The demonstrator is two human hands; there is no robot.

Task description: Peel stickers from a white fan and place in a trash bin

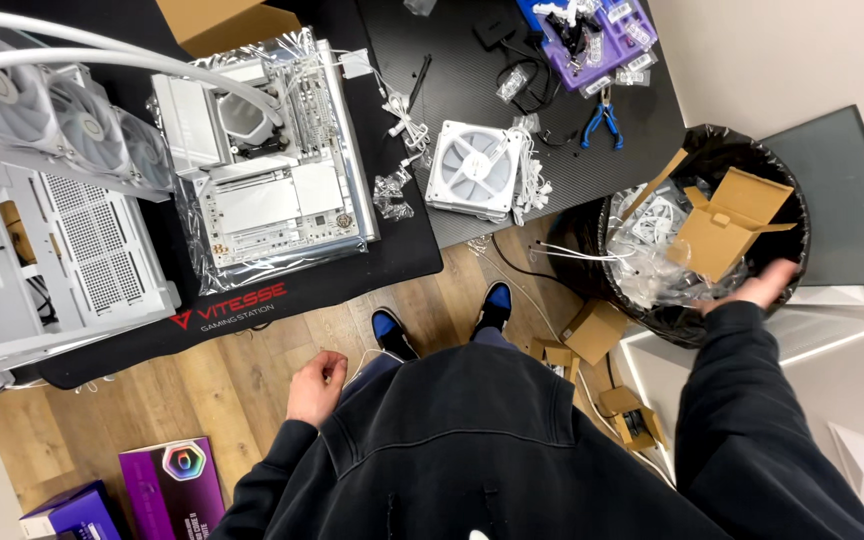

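Observation:
My right hand (764, 285) reaches over the rim of a black-lined waste bin (674, 322), fingers spread, holding nothing. Just above it a small brown cardboard box (727, 222) with open flaps lies tilted on clear plastic wrappers inside the bin, apart from my fingers. My left hand (316, 385) hangs loosely curled and empty at my side, over the wooden floor. A white motherboard (282, 190) rests on silver foil on the black desk mat, next to a white cooling fan (474, 168).
A white computer case (47, 270) with a fan radiator (62, 120) stands at left. Blue pliers (602, 120) and a purple parts tray (592, 35) lie at the back. Small cardboard boxes (595, 330) sit on the floor by the bin. Purple boxes (167, 490) lie bottom left.

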